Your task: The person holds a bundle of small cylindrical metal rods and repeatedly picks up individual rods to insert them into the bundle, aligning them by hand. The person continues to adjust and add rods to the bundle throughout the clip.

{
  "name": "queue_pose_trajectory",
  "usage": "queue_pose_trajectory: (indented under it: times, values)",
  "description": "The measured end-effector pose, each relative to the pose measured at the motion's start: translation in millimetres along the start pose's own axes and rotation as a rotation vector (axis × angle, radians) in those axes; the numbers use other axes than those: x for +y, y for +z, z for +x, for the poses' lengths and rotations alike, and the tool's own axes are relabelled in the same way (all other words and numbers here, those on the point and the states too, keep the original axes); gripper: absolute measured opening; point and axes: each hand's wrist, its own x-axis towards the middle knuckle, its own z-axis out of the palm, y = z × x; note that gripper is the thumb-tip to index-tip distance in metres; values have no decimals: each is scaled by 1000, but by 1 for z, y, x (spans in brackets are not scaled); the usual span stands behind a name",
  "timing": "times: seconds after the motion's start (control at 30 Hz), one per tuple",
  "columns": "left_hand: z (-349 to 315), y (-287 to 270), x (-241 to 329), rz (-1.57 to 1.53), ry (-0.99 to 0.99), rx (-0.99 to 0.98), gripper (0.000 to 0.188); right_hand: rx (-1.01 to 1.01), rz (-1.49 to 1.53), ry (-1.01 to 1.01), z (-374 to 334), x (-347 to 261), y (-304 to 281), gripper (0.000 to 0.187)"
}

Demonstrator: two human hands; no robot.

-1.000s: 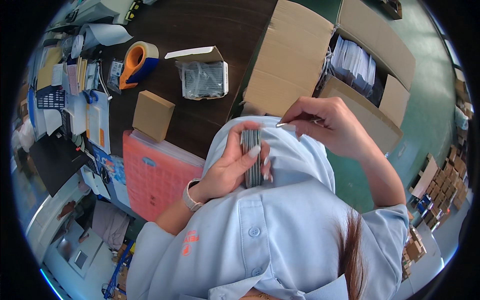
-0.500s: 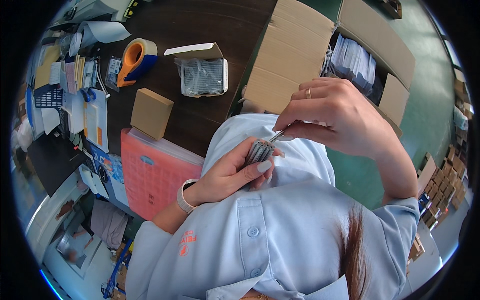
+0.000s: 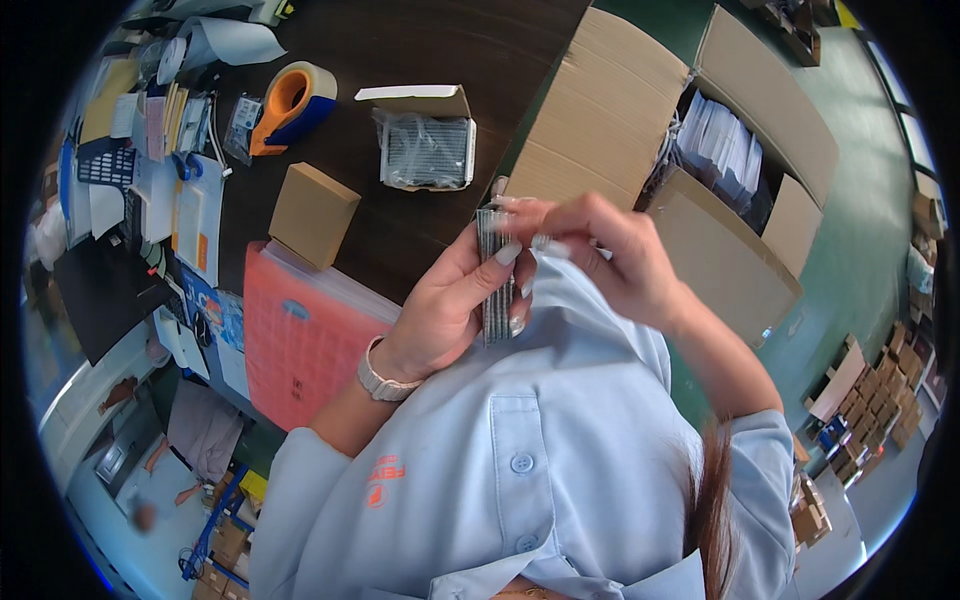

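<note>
My left hand (image 3: pixel 446 298) is closed around a bundle of thin grey metal rods (image 3: pixel 495 300), held upright in front of the shirt. My thumb presses across the rods, and some fingertips show on their far side. My right hand (image 3: pixel 622 252) is at the upper end of the bundle with its fingers bent. Its fingertips are smeared by motion, so whether they hold a rod is unclear. Ahead on the dark table stands an opened small white box (image 3: pixel 470 155) with more grey rods under clear plastic (image 3: pixel 425 150).
Left of the white box lie an orange and blue tape dispenser (image 3: pixel 290 105) and a small brown carton (image 3: pixel 315 212). A red translucent file case (image 3: pixel 300 340) stands at the table's near edge. To the right, a large open carton (image 3: pixel 725 235) holds white papers (image 3: pixel 720 145).
The bundle has turned from pointing end-on to standing upright, showing its length. My right hand has moved left and closer to my left hand; the single rod seen in it earlier no longer shows.
</note>
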Motion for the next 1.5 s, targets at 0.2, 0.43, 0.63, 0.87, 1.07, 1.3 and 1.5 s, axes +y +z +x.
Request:
queue_pose_trajectory:
  times: [0.2,0.43,0.63,0.87,1.07,1.3,1.5]
  values:
    - [-9,2,5,373,124,-111,22,168,240,-116,-2,-1,-3,6]
    - [-11,10,6,278,121,-147,26,84,35,-306,-4,-7,4,14]
    - [-6,12,5,43,46,-148,25,294,113,-28,-12,-7,0,8]
    - [11,0,18,-200,175,126,25,386,290,87,-12,12,-3,11]
    - [11,-25,13,-435,183,246,22,369,342,170,-14,21,2,11]
    - [21,-105,-22,278,975,614,8,344,297,344,-27,29,10,10]
    - [50,-177,-59,578,1304,807,14,272,222,513,-37,38,16,10]
